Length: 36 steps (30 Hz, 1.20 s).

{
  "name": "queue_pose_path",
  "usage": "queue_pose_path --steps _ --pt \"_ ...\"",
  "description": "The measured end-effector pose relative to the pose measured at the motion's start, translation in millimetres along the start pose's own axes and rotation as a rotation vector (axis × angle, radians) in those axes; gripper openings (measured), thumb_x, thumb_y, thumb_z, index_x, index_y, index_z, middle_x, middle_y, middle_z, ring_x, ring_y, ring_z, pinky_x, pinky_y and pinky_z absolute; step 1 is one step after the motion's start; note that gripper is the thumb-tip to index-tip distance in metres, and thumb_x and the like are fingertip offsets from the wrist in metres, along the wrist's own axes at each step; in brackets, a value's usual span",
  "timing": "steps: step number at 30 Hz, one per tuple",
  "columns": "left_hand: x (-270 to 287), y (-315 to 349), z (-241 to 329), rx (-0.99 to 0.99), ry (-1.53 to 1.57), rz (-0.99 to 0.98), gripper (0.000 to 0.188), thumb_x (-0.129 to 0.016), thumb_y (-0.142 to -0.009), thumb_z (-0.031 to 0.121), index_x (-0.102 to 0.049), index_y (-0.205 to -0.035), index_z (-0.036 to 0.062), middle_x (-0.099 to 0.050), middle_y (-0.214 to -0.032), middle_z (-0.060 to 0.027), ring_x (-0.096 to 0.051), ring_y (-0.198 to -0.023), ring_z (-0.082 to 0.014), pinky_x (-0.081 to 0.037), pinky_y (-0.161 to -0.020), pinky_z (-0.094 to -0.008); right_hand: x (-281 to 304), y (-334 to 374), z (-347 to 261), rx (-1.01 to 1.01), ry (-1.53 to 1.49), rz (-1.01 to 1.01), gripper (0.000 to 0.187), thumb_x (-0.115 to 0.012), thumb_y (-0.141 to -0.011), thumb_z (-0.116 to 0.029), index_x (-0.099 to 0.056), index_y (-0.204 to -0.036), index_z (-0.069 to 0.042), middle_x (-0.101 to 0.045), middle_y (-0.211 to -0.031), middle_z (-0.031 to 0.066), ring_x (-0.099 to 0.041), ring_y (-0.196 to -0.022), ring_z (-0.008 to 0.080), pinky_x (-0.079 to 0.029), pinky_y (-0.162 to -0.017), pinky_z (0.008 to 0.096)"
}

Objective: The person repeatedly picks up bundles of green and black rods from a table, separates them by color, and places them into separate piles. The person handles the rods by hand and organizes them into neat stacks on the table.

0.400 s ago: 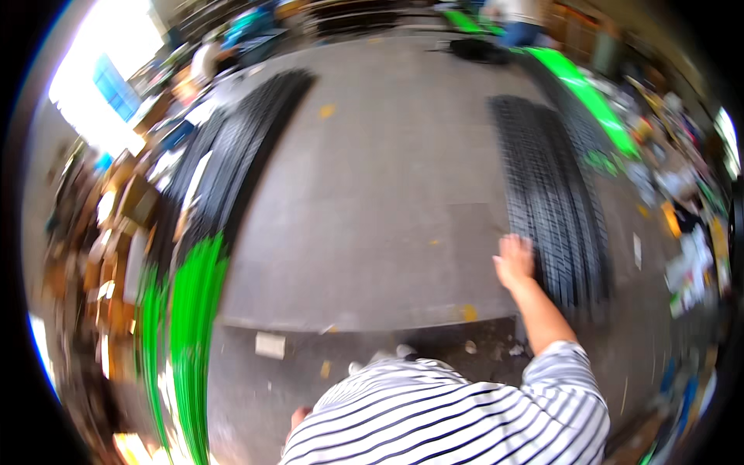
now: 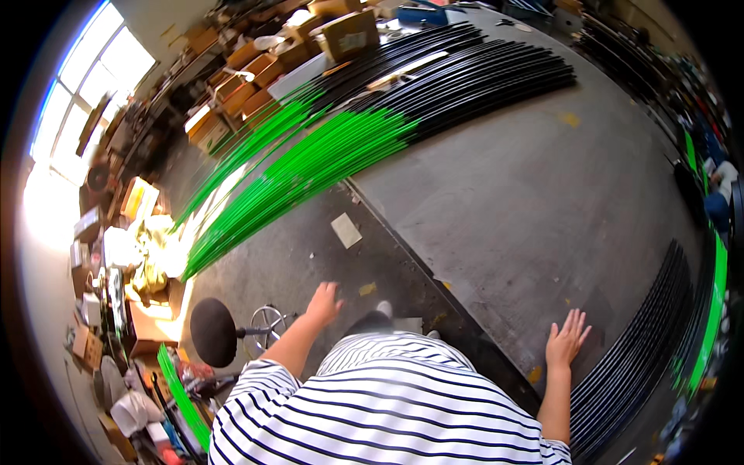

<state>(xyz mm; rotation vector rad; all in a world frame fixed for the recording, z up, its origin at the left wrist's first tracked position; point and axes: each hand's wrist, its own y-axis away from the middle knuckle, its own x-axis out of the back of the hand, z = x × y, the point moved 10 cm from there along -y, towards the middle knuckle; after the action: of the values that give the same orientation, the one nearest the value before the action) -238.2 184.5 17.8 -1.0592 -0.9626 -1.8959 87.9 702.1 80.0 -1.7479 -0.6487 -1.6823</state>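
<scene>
My right hand (image 2: pixel 568 339) is over the grey tabletop (image 2: pixel 496 194), fingers spread and nothing in it. Just to its right lies a bundle of long thin black rods (image 2: pixel 635 356). My left hand (image 2: pixel 325 304) hangs in front of me above the floor, empty, its fingers loosely bent and apart. At the far left of the table rests a broad bundle of black rods (image 2: pixel 496 81) with bright green ends (image 2: pixel 302 167). The green ends stick out past the table edge. Neither hand is touching a rod bundle, as far as I can see.
A round dark stool (image 2: pixel 214 332) with a metal ring base stands left of me. Cardboard boxes (image 2: pixel 349 37) crowd beyond the rods. A pale flat piece (image 2: pixel 346 231) lies on the floor by the table edge. Long green strips (image 2: pixel 709 318) run along the far right.
My view has swung left, so the green-ended rods now spread across the upper part. My left hand has come fully into sight. My right hand is now beside the right bundle's near part.
</scene>
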Motion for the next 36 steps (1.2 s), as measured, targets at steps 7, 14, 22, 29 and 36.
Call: queue_pose_path --steps 7,14,22,29,36 --pt "132.2 -114.4 -0.8 -0.099 -0.226 0.490 0.077 -0.072 -0.069 0.015 -0.031 -0.131 -0.0057 -0.039 -0.127 -0.0226 -0.036 -0.121 -0.0364 -0.030 -0.103 -0.0399 -16.5 -23.8 -176.8 0.242 -0.196 -0.005 0.062 -0.055 -0.083 -0.028 -0.033 -0.133 0.001 -0.034 -0.140 0.0160 -0.024 -0.134 0.0304 -0.013 -0.110 0.0488" --pt "187.0 -234.7 -25.3 0.033 -0.403 0.433 0.103 -0.080 -0.060 0.033 -0.020 -0.136 -0.0044 -0.025 -0.139 -0.0207 -0.023 -0.131 -0.0353 -0.018 -0.108 -0.0465 -24.9 -32.0 -199.7 0.164 -0.251 0.092 0.050 -0.054 -0.083 -0.019 -0.042 -0.129 -0.004 -0.036 -0.139 0.0149 -0.032 -0.130 0.0319 -0.020 -0.107 0.0480" --pt "152.0 -268.5 -36.8 -0.110 -0.512 0.601 0.069 -0.066 -0.064 0.012 -0.036 -0.123 -0.0061 -0.038 -0.120 -0.0197 -0.037 -0.113 -0.0330 -0.030 -0.094 -0.0418 -16.2 -30.6 -207.8 0.121 -0.183 0.076 0.048 -0.052 -0.081 -0.016 -0.043 -0.127 -0.003 -0.038 -0.137 0.0156 -0.034 -0.128 0.0334 -0.022 -0.107 0.0475" --pt "137.6 -259.9 -29.7 -0.124 -0.419 0.448 0.051 -0.058 -0.068 0.005 -0.041 -0.116 -0.0028 -0.043 -0.110 -0.0157 -0.042 -0.103 -0.0306 -0.033 -0.088 -0.0395 -15.2 -32.0 -208.8 0.131 -0.182 0.096 0.049 -0.052 -0.079 -0.016 -0.044 -0.125 -0.003 -0.040 -0.136 0.0156 -0.036 -0.126 0.0337 -0.023 -0.106 0.0473" --pt "124.7 -230.7 -1.0 -0.114 -0.407 0.326 0.059 -0.066 -0.060 0.008 -0.044 -0.114 0.0003 -0.047 -0.106 -0.0151 -0.047 -0.096 -0.0279 -0.039 -0.082 -0.0346 -14.9 -32.8 -209.5 0.169 -0.178 0.143 0.044 -0.053 -0.079 -0.016 -0.049 -0.120 -0.003 -0.043 -0.133 0.0169 -0.038 -0.124 0.0344 -0.026 -0.105 0.0471"
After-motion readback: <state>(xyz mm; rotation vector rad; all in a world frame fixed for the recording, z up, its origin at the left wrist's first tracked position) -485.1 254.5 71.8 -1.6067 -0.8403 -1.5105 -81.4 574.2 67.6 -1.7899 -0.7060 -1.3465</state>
